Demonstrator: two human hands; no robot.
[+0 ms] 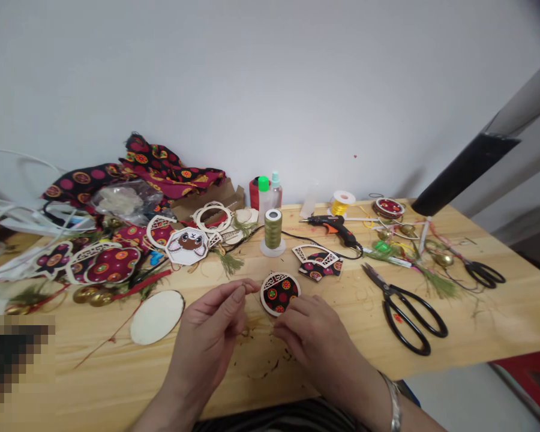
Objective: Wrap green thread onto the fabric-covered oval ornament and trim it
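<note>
Right in front of me, the round ornament [280,295] is sitting low in the middle of the bench [351,300], its dark flowered fabric showing inside a pale rim with lattice cut-outs along the top. My left hand [220,309] is closing narrow beside it, thumb pressing against the fingertips near the rim; whether a thin strand is running between them, I'm not managing to tell. My right hand [312,327] is curling its fingers over the ornament's lower right edge, and those fingertips are hiding, so whether they're gripping it I can't say. A silvery bracelet [393,405] is circling that wrist.

Just behind, the olive thread spool [273,231] is standing upright, and the black glue gun [335,227] is lying off to its right, with the yellow thread spool [339,207] beyond. Any lettering on the green-capped bottle [264,198] is coming through too small to read. Over on the right, the big scissors [389,290] are lying with black handles spreading apart, a small red mark showing within one loop, too blurred for reading. On my left, the pale oval disc [157,317] is lying flat, and behind it the octagonal piece [186,255] is showing a brown-faced animal.
</note>
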